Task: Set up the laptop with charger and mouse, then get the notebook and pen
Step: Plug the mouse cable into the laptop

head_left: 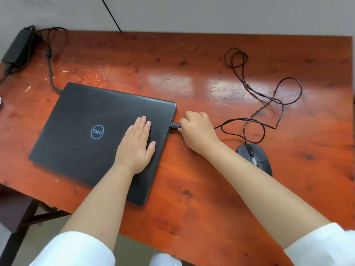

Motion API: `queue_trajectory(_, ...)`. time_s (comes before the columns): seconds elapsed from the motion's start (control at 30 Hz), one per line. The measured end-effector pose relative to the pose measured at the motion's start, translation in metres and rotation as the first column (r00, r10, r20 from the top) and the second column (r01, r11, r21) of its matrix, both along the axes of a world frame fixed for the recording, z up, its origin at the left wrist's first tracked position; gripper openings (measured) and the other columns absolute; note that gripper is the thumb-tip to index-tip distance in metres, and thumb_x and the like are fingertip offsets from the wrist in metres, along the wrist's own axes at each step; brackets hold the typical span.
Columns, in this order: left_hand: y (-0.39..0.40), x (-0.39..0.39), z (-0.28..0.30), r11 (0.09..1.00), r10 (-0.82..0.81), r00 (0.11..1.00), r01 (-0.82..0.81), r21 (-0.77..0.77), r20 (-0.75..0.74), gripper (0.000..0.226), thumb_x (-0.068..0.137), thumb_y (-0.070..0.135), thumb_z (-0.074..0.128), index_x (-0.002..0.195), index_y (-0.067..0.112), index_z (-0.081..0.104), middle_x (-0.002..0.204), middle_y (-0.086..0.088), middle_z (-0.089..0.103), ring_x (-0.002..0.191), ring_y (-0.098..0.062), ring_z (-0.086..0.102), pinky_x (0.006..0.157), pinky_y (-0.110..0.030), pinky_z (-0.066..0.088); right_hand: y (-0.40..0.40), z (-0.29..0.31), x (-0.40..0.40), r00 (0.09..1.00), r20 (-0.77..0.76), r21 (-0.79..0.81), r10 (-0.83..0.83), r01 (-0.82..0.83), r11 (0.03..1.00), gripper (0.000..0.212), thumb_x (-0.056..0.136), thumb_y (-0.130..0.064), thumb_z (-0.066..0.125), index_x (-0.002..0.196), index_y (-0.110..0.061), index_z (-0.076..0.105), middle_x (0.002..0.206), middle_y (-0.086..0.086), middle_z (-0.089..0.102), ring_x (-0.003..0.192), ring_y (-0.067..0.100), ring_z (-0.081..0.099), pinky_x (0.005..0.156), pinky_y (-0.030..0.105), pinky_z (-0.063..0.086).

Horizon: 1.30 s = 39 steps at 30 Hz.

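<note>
A closed black laptop with a blue logo lies at an angle on the reddish wooden table. My left hand rests flat on its lid, fingers together. My right hand pinches the mouse's USB plug at the laptop's right edge. The black wired mouse sits to the right, partly behind my right forearm, its cable looping across the table. The charger brick lies at the table's far left corner, and its cord runs to the laptop's back left corner. No notebook or pen shows.
A pale wall runs along the table's far edge, and a thin black line slants down it. Dark table legs show below the near left edge. White sleeves cover my upper arms.
</note>
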<state>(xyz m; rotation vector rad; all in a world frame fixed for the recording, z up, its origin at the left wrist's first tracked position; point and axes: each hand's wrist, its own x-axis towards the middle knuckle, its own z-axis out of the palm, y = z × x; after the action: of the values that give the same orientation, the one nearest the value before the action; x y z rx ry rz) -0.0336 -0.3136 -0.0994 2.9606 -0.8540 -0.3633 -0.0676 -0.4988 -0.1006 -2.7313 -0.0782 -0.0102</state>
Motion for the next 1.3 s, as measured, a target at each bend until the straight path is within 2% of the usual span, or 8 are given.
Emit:
queue_trajectory(0.13, 0.0, -0.001, -0.001, 0.999, 0.029, 0.999, -0.03, -0.023, -0.017, 0.055, 0.095, 0.023, 0.035, 0.141, -0.001, 0.019, 0.154, -0.017, 0.016, 0.144, -0.027, 0.01, 0.118, -0.037, 0.007, -0.009, 0.023, -0.051, 0.965, 0.208, 0.179, -0.161, 0.124, 0.976, 0.02, 0.078, -0.016, 0.062, 0.086, 0.002, 0.065, 0.078, 0.019, 0.067, 0.072, 0.035, 0.062, 0.063, 0.039, 0.05)
queue_trajectory(0.2, 0.0, 0.0, 0.0, 0.999, 0.033, 0.999, -0.034, -0.043, -0.009, 0.053, 0.095, 0.015, 0.04, 0.141, -0.001, 0.02, 0.154, -0.017, 0.016, 0.144, -0.028, 0.01, 0.118, -0.038, 0.007, -0.019, 0.026, -0.093, 0.893, 0.3, 0.206, -0.335, 0.282, 0.937, 0.026, 0.076, -0.023, 0.058, 0.085, -0.001, 0.069, 0.076, 0.016, 0.069, 0.072, 0.035, 0.065, 0.066, 0.039, 0.051)
queue_trajectory(0.33, 0.0, -0.003, -0.001, 0.997, 0.039, 0.999, -0.039, -0.063, -0.008, 0.051, 0.094, 0.012, 0.04, 0.14, -0.003, 0.023, 0.153, -0.019, 0.018, 0.143, -0.029, 0.012, 0.118, -0.041, 0.01, -0.028, 0.007, -0.14, 0.835, -0.075, 0.096, -0.545, 0.55, 0.829, 0.058, 0.071, -0.028, 0.076, 0.123, -0.011, 0.055, 0.127, 0.021, 0.054, 0.119, 0.044, 0.044, 0.098, 0.055, 0.036)
queue_trajectory(0.43, 0.0, -0.006, -0.001, 0.997, 0.038, 0.999, -0.039, -0.064, -0.02, 0.052, 0.094, 0.013, 0.04, 0.14, -0.003, 0.022, 0.154, -0.019, 0.017, 0.144, -0.029, 0.01, 0.118, -0.041, 0.01, -0.026, -0.002, -0.14, 0.782, -0.131, 0.045, -0.61, 0.619, 0.784, 0.049, 0.078, -0.019, 0.068, 0.125, -0.019, 0.053, 0.142, 0.013, 0.042, 0.129, 0.041, 0.032, 0.101, 0.053, 0.032)
queue_trajectory(0.83, 0.008, -0.003, -0.005, 0.987, -0.026, 1.0, 0.023, -0.162, -0.013, 0.053, 0.095, 0.021, 0.037, 0.141, -0.002, 0.021, 0.154, -0.017, 0.016, 0.144, -0.027, 0.01, 0.118, -0.039, 0.008, 0.096, 0.012, -0.107, 0.721, 0.023, 0.076, -0.693, 0.69, 0.72, 0.033, 0.07, -0.002, 0.071, 0.102, -0.009, 0.069, 0.119, 0.024, 0.062, 0.101, 0.051, 0.054, 0.073, 0.053, 0.05)
queue_trajectory(1.03, 0.019, 0.002, -0.006, 0.969, -0.104, 0.992, 0.084, -0.232, -0.073, 0.054, 0.096, 0.024, 0.034, 0.142, 0.002, 0.019, 0.156, -0.013, 0.014, 0.144, -0.023, 0.008, 0.119, -0.035, 0.006, 0.142, 0.003, -0.097, 0.533, -0.017, 0.007, -0.846, 0.846, 0.533, 0.033, 0.076, -0.004, 0.068, 0.108, -0.01, 0.066, 0.126, 0.023, 0.058, 0.11, 0.051, 0.049, 0.079, 0.056, 0.048)
queue_trajectory(1.13, 0.03, 0.007, 0.001, 0.958, -0.214, 0.968, 0.181, -0.221, -0.134, 0.053, 0.097, 0.023, 0.033, 0.143, 0.003, 0.017, 0.156, -0.011, 0.01, 0.145, -0.022, 0.004, 0.119, -0.035, 0.004, 0.151, 0.003, -0.102, 0.529, 0.011, -0.103, -0.849, 0.845, 0.525, 0.035, 0.072, -0.004, 0.072, 0.107, -0.009, 0.067, 0.123, 0.024, 0.06, 0.108, 0.055, 0.051, 0.077, 0.057, 0.049)
queue_trajectory(1.3, 0.079, 0.003, 0.009, 0.94, -0.317, 0.938, 0.291, -0.178, -0.143, 0.05, 0.095, 0.024, 0.038, 0.14, 0.006, 0.027, 0.155, -0.012, 0.016, 0.144, -0.023, 0.009, 0.118, -0.038, 0.011, 0.161, 0.008, -0.112, 0.542, -0.047, -0.284, -0.839, 0.798, 0.531, 0.048, 0.09, -0.029, 0.052, 0.136, -0.022, 0.039, 0.152, 0.016, 0.026, 0.138, 0.038, 0.022, 0.108, 0.05, 0.025)
